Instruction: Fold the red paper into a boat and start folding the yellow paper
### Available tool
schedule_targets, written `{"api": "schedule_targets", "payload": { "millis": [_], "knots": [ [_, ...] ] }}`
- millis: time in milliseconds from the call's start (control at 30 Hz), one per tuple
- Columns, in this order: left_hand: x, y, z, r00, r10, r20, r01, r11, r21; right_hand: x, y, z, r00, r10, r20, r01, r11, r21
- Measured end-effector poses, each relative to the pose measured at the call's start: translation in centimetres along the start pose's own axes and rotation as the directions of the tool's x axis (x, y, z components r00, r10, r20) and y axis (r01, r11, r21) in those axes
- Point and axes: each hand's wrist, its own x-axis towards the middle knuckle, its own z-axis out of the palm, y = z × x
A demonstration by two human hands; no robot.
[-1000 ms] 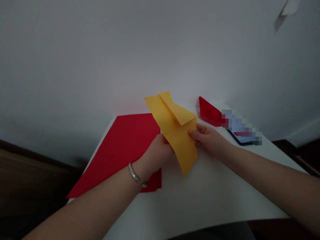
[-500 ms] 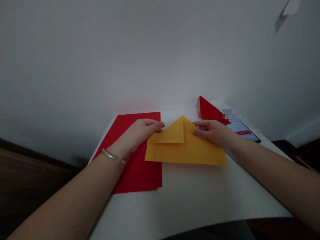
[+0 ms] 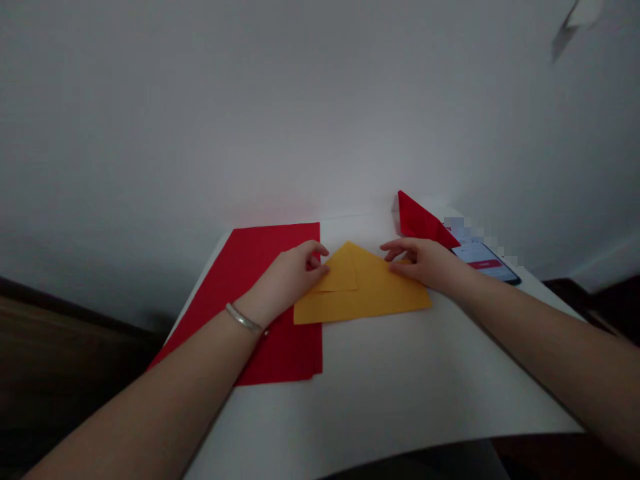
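A yellow sheet of paper (image 3: 380,293) lies in front of me, folded to a peak at the top, with a triangular flap (image 3: 343,272) on its left half. My left hand (image 3: 295,270) is at its left slanted edge. Its thumb rests on the flap and its fingers curl past the edge, closed on the paper. At the right slanted edge is my right hand (image 3: 420,260), its thumb low over the paper and its fingers stretched out apart from the thumb. A silver bracelet (image 3: 243,318) circles my left wrist.
Red paper sheets (image 3: 280,353) lie stacked at the left, partly under the yellow sheet and my left arm. A folded red paper piece (image 3: 420,223) stands at the back right beside a phone (image 3: 483,263). The white table (image 3: 380,387) meets a wall (image 3: 320,120).
The yellow paper has shifted left and turned slightly, its lower right corner moving up and left. My left thumb has come onto the flap. My right fingers have spread, with the hand nearly in place.
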Motion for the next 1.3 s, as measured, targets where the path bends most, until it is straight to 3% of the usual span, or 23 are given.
{"api": "schedule_targets", "payload": {
  "millis": [133,333,500,633,700,967,1300],
  "knots": [
    [0.0,0.1,0.4,0.997,0.07,0.015,-0.072,0.988,0.134,0.1,0.2,0.1,0.998,-0.049,-0.027,0.044,0.987,-0.155],
    [0.0,0.8,0.3,0.956,0.291,0.028,-0.282,0.893,0.352,0.4,0.8,0.0,0.958,-0.285,-0.001,0.266,0.894,-0.36],
    [-0.4,1.6,0.1,0.869,0.433,0.238,-0.494,0.764,0.415,-0.3,-0.5,-0.2,0.875,-0.478,0.08,0.472,0.803,-0.365],
    [-0.4,1.9,0.7,0.849,0.437,0.297,-0.528,0.728,0.439,-1.2,-1.9,0.2,0.776,-0.557,0.297,0.628,0.728,-0.276],
    [-0.4,2.1,1.0,0.843,0.44,0.308,-0.537,0.702,0.467,-1.4,-2.1,0.4,0.747,-0.569,0.345,0.661,0.691,-0.292],
    [-1.0,3.4,0.8,0.827,0.441,0.349,-0.559,0.712,0.425,-1.5,-2.4,0.4,0.759,-0.536,0.368,0.648,0.671,-0.359],
    [-1.4,2.9,1.5,0.819,0.469,0.331,-0.573,0.641,0.51,-1.3,-1.8,0.2,0.797,-0.515,0.315,0.603,0.702,-0.378]
  ]
}}
